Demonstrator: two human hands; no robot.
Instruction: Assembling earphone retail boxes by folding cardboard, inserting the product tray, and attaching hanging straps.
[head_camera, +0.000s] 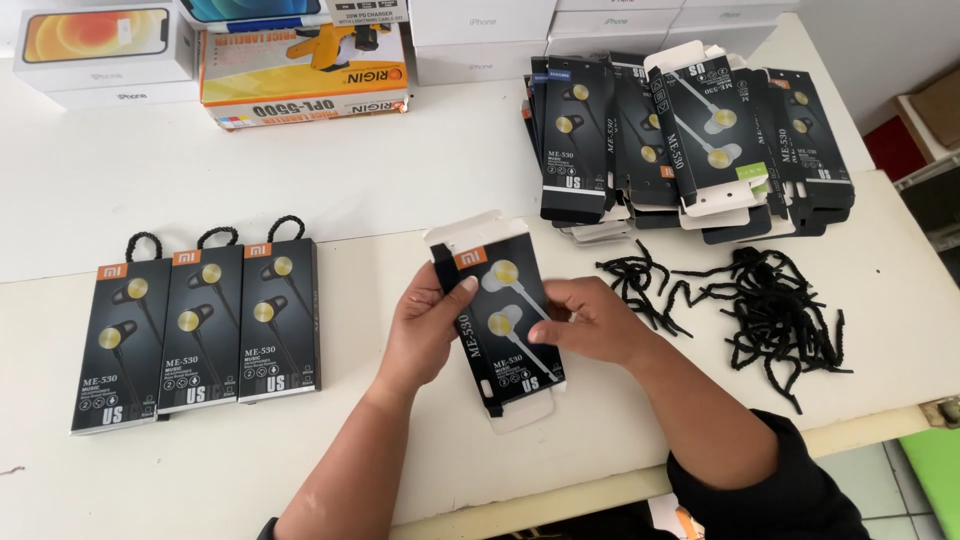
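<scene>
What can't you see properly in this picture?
- Head view: the left hand and right hand cover both side edges of the black earphone box; whether anything is inside is hidden.
- The flat boxes in the pile overlap, so the lower ones barely show.
- The white boxes are cut off by the top edge.
- The black cords are too tangled to count.
- The three finished boxes show only their fronts.

Both hands grip, apparently, 1 unfolded earphone box.
</scene>
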